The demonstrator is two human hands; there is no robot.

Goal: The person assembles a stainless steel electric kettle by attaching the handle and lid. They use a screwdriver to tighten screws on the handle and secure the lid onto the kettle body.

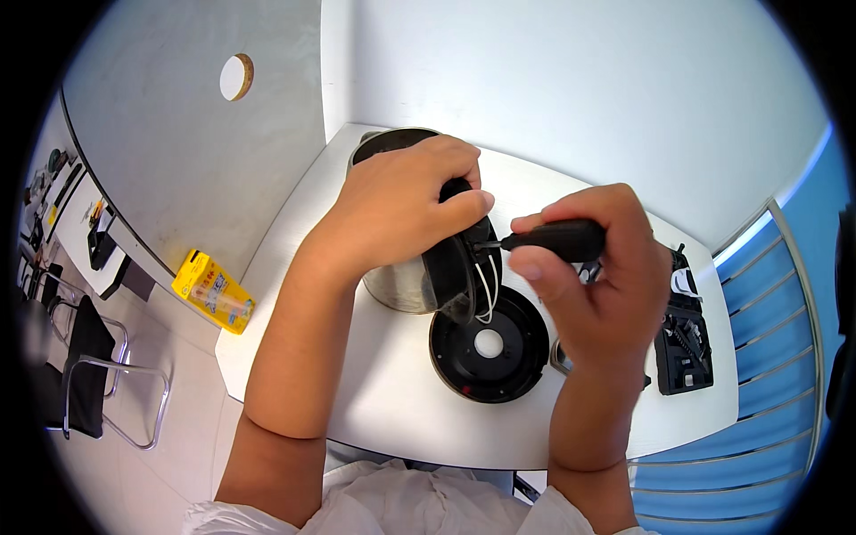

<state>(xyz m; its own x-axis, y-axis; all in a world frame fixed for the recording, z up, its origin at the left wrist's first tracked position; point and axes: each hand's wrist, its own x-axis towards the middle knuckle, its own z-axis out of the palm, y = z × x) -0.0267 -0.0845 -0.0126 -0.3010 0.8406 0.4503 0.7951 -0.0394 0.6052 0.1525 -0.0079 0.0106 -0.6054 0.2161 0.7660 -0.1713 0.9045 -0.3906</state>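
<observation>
A metal electric kettle (pixel 392 287) with black plastic parts lies tilted on its side on the white table. My left hand (pixel 406 196) is closed round its black handle, partly hiding the body. In my right hand (pixel 606 285) is a screwdriver (pixel 563 239) with a black grip, pinched between thumb and fingers. Its metal tip points left and meets the black part near the handle; whether it sits in a screw, I cannot tell. White wires (pixel 487 290) hang from that spot. Just below them lies a round black plastic base (pixel 490 382) with a white centre.
A black tool case (pixel 685 361) with bits lies open at the table's right side, partly behind my right hand. A yellow box (pixel 212 292) stands by the left edge. Walls border the white table (pixel 392 415) behind and left; a metal railing (pixel 798 267) is at right.
</observation>
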